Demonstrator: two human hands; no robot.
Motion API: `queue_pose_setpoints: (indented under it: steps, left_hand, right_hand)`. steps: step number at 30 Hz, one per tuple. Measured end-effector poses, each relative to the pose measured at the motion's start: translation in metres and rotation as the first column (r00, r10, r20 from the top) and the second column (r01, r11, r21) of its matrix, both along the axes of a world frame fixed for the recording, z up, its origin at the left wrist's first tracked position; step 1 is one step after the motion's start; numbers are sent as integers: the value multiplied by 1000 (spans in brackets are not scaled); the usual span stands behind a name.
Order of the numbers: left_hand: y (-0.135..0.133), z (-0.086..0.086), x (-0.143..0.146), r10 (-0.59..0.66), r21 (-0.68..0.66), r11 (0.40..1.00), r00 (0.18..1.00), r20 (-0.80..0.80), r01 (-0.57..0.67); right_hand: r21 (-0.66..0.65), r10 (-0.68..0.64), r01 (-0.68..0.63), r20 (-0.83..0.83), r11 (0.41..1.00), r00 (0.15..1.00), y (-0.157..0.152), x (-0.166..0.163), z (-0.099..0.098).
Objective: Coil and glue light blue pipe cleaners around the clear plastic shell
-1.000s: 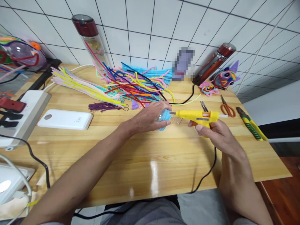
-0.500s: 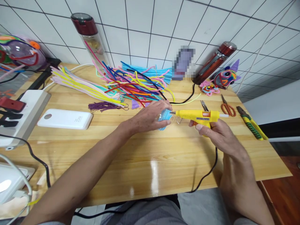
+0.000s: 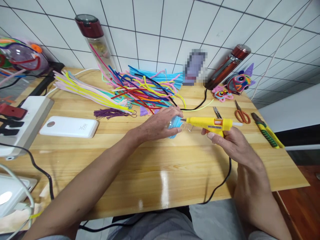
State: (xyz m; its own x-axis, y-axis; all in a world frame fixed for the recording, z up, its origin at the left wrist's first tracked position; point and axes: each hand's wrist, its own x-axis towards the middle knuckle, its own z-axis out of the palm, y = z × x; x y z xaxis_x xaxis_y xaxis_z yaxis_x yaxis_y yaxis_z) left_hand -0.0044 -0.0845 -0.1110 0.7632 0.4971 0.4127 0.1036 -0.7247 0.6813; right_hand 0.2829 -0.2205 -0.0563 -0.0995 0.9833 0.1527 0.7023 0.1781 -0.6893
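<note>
Hands: left hand (image 3: 160,126) curled over blue fuzzy piece (image 3: 175,123); right hand (image 3: 226,140) clenched round yellow glue gun (image 3: 208,123) at its grip.
Blue fuzzy piece: mid tabletop (image 3: 150,166), under left fingers.
Glue gun: level, nozzle at the piece's right edge; black cord (image 3: 223,178) trailing off front edge.
Pipe cleaners (image 3: 140,88): multicoloured heap just behind left hand.
Power bank (image 3: 68,127): white, well left.
Scissors (image 3: 241,114): orange-handled, beyond right hand.

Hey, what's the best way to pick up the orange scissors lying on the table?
Grip the scissors by their orange handle loops, coming from above on the near side: they lie flat with blades together, loops toward you and tips pointing away.
</note>
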Motion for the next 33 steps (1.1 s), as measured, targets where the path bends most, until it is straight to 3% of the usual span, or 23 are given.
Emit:
queue_pose_setpoints:
  steps: [11, 18, 33]
  left_hand:
    - [0, 2, -1, -13, -9, 1000, 1000, -5, 13]
    - [-1, 2, -1, -6, -8, 1000, 1000, -24, 6]
    - [-2, 4, -1, -15, -10, 1000, 1000, -25, 15]
  right_hand:
    - [55, 28, -30, 28, 998, 999, 0, 0, 0]
    - [-47, 17, -14, 66, 999, 998, -5, -10, 15]
    - [-41, 30, -27, 51, 999, 998, -7, -9, 14]
